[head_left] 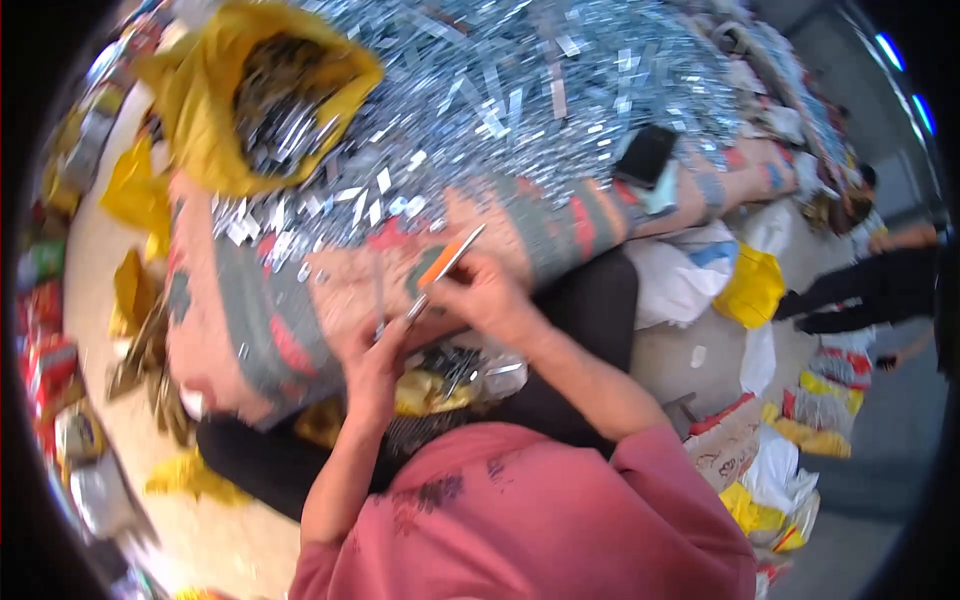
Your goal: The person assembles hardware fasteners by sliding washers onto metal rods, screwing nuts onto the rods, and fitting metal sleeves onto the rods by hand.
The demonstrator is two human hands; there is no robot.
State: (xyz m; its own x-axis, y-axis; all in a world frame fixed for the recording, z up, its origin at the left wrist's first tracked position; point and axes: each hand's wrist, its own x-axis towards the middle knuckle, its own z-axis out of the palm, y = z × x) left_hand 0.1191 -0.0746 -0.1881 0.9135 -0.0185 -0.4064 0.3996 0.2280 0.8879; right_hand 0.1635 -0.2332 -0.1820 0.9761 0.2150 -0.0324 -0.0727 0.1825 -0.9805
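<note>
My right hand (490, 297) is closed around a slim tool with an orange body (440, 263) and a thin silver end pointing up and away; blur hides its exact kind. Just left of it, my left hand (370, 362) pinches a small shiny strip (416, 308), its thumb and forefinger raised. Both hands hover close together above the near edge of a pink, grey and red patterned cloth-covered surface (340, 325). Beyond them spreads a large heap of shiny silver strips (500, 110). Below my hands, a bag with more strips (465, 372) rests in my lap.
An open yellow sack (205, 125) holding metal strips stands at the far left of the heap. A dark phone-like slab (646, 156) lies at the right. White bags (685, 275) and yellow bags (752, 287) sit on the floor. Another person (880, 285) is at far right.
</note>
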